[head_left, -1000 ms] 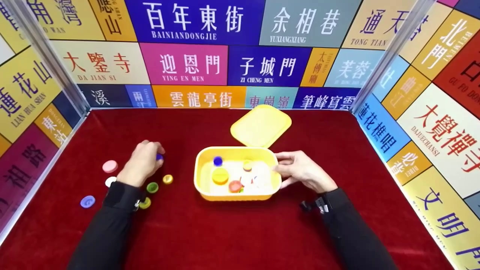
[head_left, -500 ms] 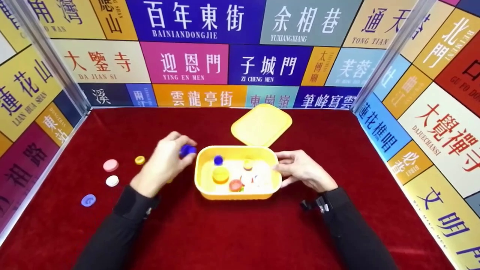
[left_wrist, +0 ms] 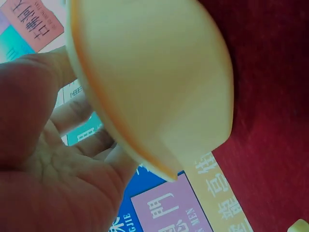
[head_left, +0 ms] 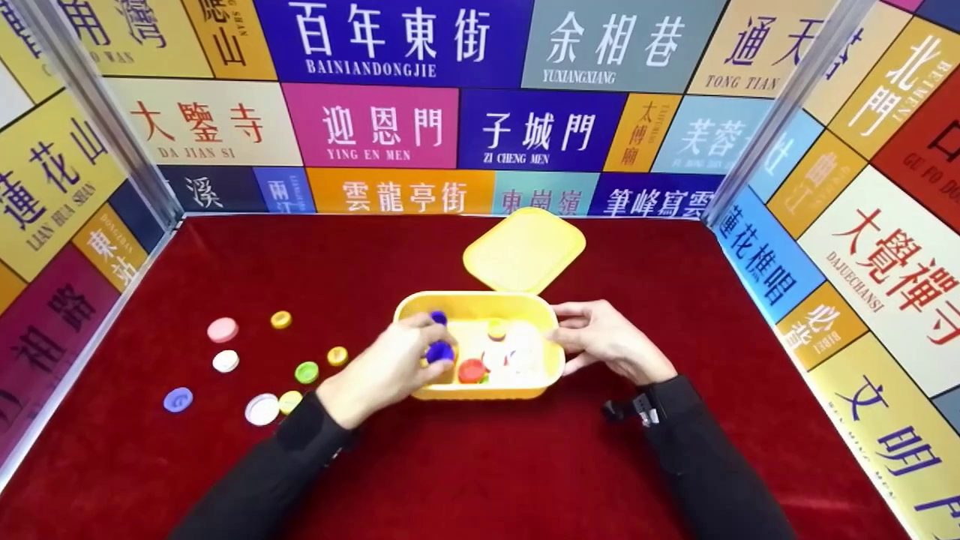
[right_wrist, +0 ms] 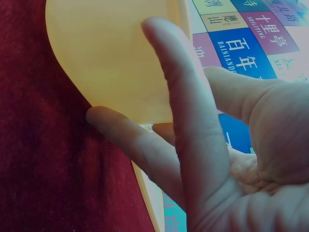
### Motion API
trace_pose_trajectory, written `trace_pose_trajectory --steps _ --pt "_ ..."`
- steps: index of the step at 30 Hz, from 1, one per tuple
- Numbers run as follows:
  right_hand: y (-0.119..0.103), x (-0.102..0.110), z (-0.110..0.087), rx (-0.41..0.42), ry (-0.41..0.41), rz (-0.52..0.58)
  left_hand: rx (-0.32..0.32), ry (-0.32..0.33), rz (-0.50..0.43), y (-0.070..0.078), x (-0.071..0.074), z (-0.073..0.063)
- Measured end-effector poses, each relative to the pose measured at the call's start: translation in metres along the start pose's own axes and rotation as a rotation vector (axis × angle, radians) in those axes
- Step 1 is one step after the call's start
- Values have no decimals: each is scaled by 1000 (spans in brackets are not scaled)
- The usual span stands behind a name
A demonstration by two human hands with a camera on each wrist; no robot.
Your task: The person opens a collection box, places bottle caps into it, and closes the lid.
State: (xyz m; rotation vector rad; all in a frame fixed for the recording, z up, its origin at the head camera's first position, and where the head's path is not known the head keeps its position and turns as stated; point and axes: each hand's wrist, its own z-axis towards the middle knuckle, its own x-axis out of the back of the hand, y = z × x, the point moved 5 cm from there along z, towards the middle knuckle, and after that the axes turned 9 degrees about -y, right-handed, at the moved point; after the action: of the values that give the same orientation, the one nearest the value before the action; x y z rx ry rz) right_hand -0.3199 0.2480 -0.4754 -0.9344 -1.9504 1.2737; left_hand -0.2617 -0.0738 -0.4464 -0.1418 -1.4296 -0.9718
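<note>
In the head view my left hand [head_left: 395, 365] pinches a dark blue bottle cap [head_left: 440, 353] over the left end of the yellow plastic box [head_left: 480, 394]. The left wrist view shows the box's outer end wall [left_wrist: 159, 72] beside that hand; the pinched cap is hidden there. My right hand [head_left: 604, 341] grips the box's right end, its fingers against the outer wall in the right wrist view. Inside the box lie another blue cap [head_left: 438, 319], a red cap [head_left: 472, 370], a yellow cap [head_left: 496, 328] and pale pieces washed out by glare.
Several caps lie loose on the red cloth left of the box, among them a pink cap [head_left: 223, 329], a large white cap [head_left: 262, 409], a green cap [head_left: 306, 372] and a periwinkle cap [head_left: 178, 400]. The yellow lid [head_left: 525, 251] lies behind the box. Printed panels [head_left: 375, 124] enclose the table.
My left hand has carried the blue cap rightward from the cloth to over the box, uncovering caps on the cloth. The right hand has stayed at the box's right end.
</note>
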Motion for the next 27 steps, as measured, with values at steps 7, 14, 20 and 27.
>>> trace_pose_trajectory --steps 7,14,20,27 --pt "0 0 0 3 1 -8 7 3 34 2 -2 -1" --pt "0 1 -1 0 7 -6 -4 23 49 0 1 1" --pt "0 1 0 -6 10 -4 2 53 36 -2 6 0" --pt "0 0 1 -5 2 5 15 87 17 -7 17 -2"
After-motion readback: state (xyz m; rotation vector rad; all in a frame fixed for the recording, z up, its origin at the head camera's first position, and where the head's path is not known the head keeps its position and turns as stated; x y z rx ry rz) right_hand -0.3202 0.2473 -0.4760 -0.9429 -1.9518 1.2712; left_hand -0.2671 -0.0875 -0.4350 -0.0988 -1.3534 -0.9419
